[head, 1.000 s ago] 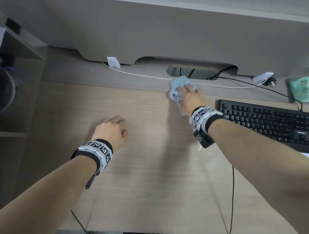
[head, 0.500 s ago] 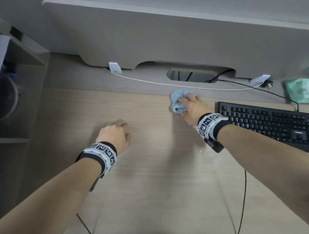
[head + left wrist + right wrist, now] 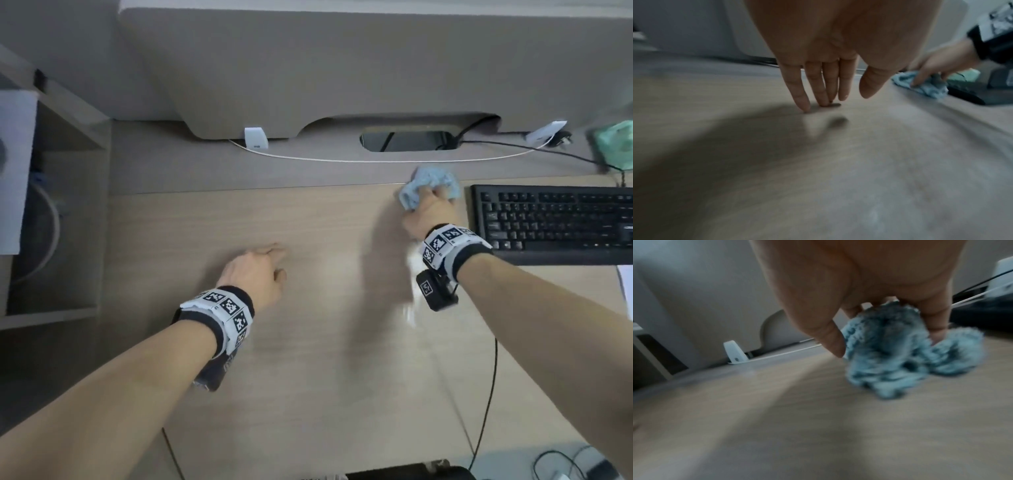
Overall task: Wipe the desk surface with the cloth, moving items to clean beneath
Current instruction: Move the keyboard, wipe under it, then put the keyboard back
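Light blue cloth (image 3: 416, 186), black keyboard (image 3: 555, 222), pale wood-grain desk (image 3: 325, 377), black-and-white checkered wristbands (image 3: 222, 311), white cable (image 3: 376, 160).

No words, brand names or numbers can be read. The bands on the left wrist (image 3: 219, 313) and the right wrist (image 3: 452, 245) carry black-and-white square code markers, not letters. The keyboard (image 3: 555, 222) has pale marks on its keys, and the small white box (image 3: 255, 138) at the desk's back bears a dark mark; both are too blurred to read.
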